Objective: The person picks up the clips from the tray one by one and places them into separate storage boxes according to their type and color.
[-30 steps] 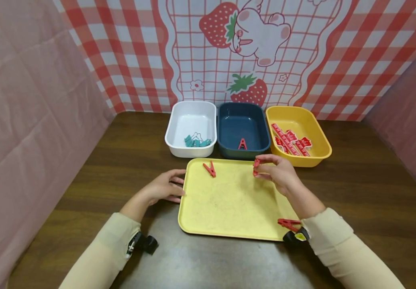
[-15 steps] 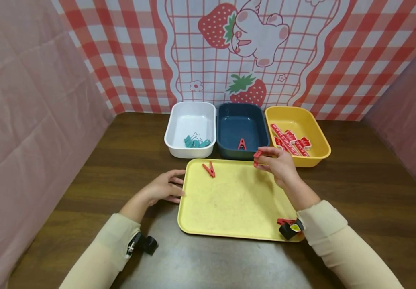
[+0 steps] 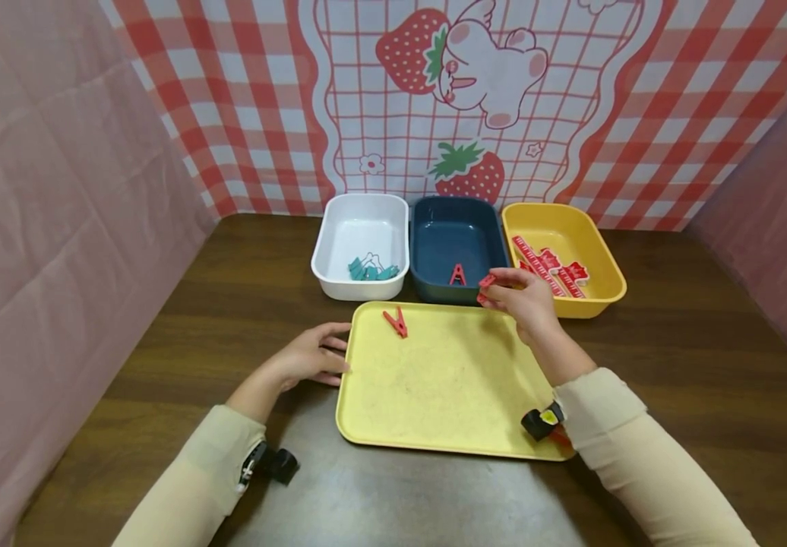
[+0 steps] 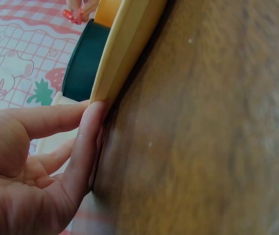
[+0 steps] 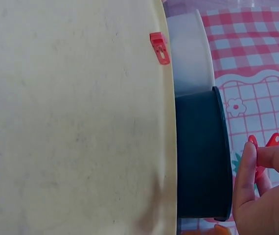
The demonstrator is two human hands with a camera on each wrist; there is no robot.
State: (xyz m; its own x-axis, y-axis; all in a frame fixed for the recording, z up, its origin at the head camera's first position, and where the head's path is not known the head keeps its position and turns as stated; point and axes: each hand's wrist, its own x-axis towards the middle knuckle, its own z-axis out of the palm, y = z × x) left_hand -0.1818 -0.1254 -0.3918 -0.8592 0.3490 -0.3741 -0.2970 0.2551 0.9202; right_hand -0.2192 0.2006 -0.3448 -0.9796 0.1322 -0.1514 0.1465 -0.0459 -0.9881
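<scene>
My right hand [image 3: 529, 304] pinches a red clothespin [image 3: 485, 290] between thumb and fingers, close to the front right corner of the navy bin [image 3: 458, 228]. In the right wrist view the pinched clothespin [image 5: 275, 139] shows above the navy bin's rim. My left hand [image 3: 308, 355] rests its fairly straight fingers against the left edge of the yellow tray [image 3: 434, 380]. A red clothespin [image 3: 396, 322] lies at the tray's far left. Another red clothespin [image 3: 561, 436] lies at the near right corner, mostly hidden by my right wrist. Inside the navy bin is one red clothespin [image 3: 458, 274].
The white bin [image 3: 359, 289], left of the navy one, holds several teal clips [image 3: 373, 269]. On the right, the yellow bin [image 3: 592, 306] contains red-and-white flat pieces [image 3: 545, 266]. A patterned cloth [image 3: 263, 114] hangs behind the bins.
My right hand has moved away from me, carrying the clothespin from over the tray to the navy bin's front edge. My right wrist now covers most of the near right clothespin. The left hand stays put.
</scene>
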